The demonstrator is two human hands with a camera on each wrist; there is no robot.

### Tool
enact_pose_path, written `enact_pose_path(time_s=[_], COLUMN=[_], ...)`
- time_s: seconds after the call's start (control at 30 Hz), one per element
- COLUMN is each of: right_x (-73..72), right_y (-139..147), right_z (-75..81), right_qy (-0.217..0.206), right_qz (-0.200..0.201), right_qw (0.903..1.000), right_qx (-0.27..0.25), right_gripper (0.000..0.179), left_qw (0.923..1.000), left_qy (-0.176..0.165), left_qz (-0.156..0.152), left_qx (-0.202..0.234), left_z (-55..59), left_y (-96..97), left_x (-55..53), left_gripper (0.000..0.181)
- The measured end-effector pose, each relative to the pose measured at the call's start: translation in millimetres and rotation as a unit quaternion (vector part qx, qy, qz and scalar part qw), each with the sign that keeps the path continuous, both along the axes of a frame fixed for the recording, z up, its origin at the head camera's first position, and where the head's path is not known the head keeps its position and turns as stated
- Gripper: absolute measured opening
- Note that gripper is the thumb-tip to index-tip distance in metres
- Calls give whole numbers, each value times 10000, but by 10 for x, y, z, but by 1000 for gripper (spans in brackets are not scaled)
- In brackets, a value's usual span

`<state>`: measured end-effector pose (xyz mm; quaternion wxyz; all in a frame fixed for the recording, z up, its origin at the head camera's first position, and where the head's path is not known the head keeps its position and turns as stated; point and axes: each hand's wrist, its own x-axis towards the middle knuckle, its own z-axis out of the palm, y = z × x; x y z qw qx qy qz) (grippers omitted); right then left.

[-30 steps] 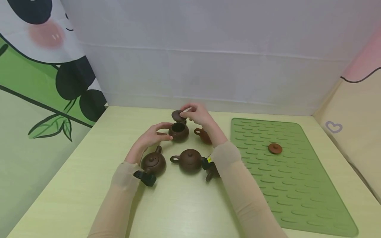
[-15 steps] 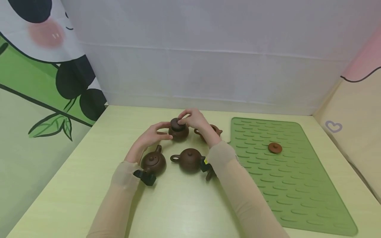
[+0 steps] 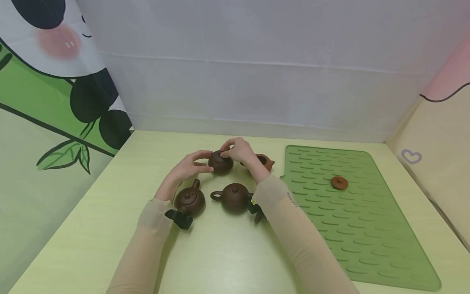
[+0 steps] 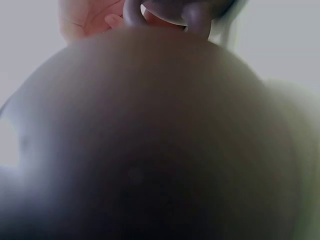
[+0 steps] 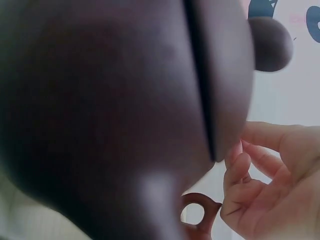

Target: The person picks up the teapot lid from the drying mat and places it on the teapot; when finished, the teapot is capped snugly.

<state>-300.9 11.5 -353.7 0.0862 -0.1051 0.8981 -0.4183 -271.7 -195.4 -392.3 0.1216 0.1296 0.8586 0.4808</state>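
Note:
A small dark-brown teapot (image 3: 221, 163) stands at the back of the table, with its lid on the mouth. My right hand (image 3: 239, 151) pinches the lid's knob from above; its fingertips hide the knob. My left hand (image 3: 188, 166) holds the same teapot at its left side, thumb in front and fingers behind. In the left wrist view the left palm (image 4: 97, 17) shows beside a ring-shaped handle (image 4: 134, 12). Just right of the right hand, a reddish-brown teapot (image 3: 267, 162) has an uncovered mouth, partly behind the wrist.
Two lidded dark teapots stand nearer, one by the left wrist (image 3: 190, 201), one mid-table (image 3: 235, 198). Another dark piece (image 3: 258, 217) is mostly hidden under the right sleeve. On the right, a green mat (image 3: 361, 228) bears a reddish-brown lid (image 3: 339, 183).
My right hand has lowered the dark lid from above and behind the back teapot onto its mouth. The left hand has stayed at the teapot's side.

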Motion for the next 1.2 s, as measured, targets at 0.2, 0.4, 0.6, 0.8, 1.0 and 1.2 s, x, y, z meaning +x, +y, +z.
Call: enact_pose_path(time_s=[0.2,0.4,0.6,0.8,1.0,1.2], right_x=[37,86,200,300,396,523], right_y=[39,170,425,846,1345,1725], right_z=[57,215,492,635,655,592], right_qy=[-144,-510,-412,-124,374,954], right_qz=[128,501,588,354,-191,-915], right_qw=[9998,9974,9970,9973,9980,9904], right_qx=[46,-18,-280,-635,-464,-406], right_gripper=[22,37,38,35,37,35], left_qw=[10000,10000,9999,9996,9990,9987], left_qy=[10,19,89,136,136,156], left_qz=[-1,18,-16,-54,-68,-59], left_qx=[-70,-91,-100,-239,-419,-478], left_z=[33,12,17,9,27,43], left_y=[8,7,20,26,41,44], left_x=[21,13,12,15,13,21], left_gripper=[66,67,66,66,66,65])
